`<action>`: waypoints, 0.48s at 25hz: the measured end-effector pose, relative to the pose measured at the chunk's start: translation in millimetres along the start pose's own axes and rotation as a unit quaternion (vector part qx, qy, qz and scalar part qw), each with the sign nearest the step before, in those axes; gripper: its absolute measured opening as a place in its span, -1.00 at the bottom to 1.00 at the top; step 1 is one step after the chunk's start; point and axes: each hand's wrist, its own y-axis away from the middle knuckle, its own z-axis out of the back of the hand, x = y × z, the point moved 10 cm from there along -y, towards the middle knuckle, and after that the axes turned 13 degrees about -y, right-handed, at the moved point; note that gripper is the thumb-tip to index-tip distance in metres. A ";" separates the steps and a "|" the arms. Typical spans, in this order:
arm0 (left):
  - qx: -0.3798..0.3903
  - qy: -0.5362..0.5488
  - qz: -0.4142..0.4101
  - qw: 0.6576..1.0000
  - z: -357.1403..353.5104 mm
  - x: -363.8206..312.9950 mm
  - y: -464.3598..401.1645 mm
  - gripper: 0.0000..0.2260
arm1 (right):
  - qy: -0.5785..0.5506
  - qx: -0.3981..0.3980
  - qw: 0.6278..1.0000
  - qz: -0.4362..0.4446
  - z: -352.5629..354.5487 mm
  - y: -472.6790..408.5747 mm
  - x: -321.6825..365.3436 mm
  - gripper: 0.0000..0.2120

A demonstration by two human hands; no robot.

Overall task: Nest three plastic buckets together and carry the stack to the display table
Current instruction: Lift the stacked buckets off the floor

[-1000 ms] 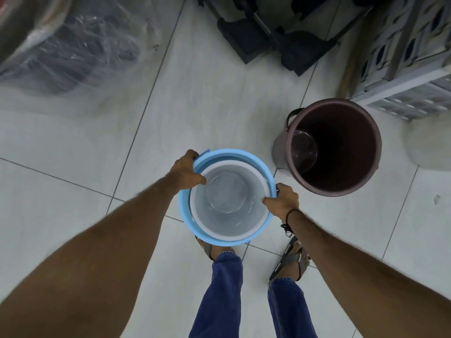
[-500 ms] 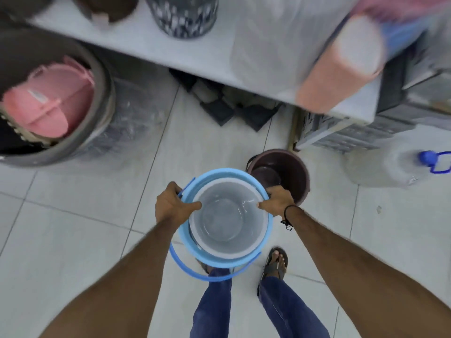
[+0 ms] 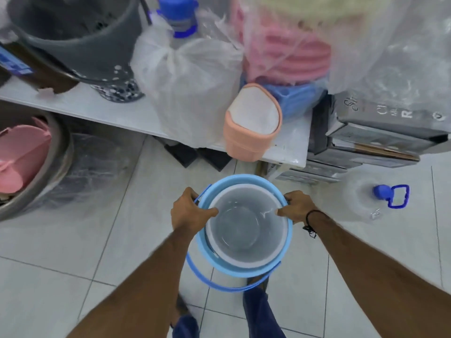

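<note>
The left hand (image 3: 189, 212) is clamped on the left rim of the blue bucket (image 3: 289, 236), thumb hooked over the edge toward the inside, fingers down the outer wall. The right hand (image 3: 296, 207) grips the opposite rim the same way, a dark cord around its wrist. A white bucket (image 3: 244, 258) sits nested inside the blue one, its rim just below and within the blue rim; whether a third bucket lies in the stack cannot be told from above. The blue bail handle (image 3: 219, 284) hangs loose on the near side, drooping toward the person's legs.

The stack is held in the air above the tiled floor (image 3: 73, 240), a little short of the front edge of the white tabletop (image 3: 288, 147). That tabletop is crowded: a peach bin (image 3: 246, 140) overhangs its front edge almost straight ahead of the buckets, a tied clear plastic bag (image 3: 188, 81) stands to its left, and a dark grey tub (image 3: 80, 47) farther left. Wrapped pink basins (image 3: 288, 57) rise behind the bin. Stacked grey boxes (image 3: 375, 135) butt against the tabletop's right end.

On the floor, a large clear water jug with a blue cap (image 3: 380, 191) lies to the right of the right hand, and a wide metal basin (image 3: 48, 172) holding pink ware sits at far left. Bare tiles lie open to the left of and behind the stack.
</note>
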 end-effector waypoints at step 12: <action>-0.036 -0.068 0.060 0.995 -225.4 99.5 -99.5 -0.41 | 0.028 -0.079 0.993 0.088 -146.1 -177.3 -105.2 -0.62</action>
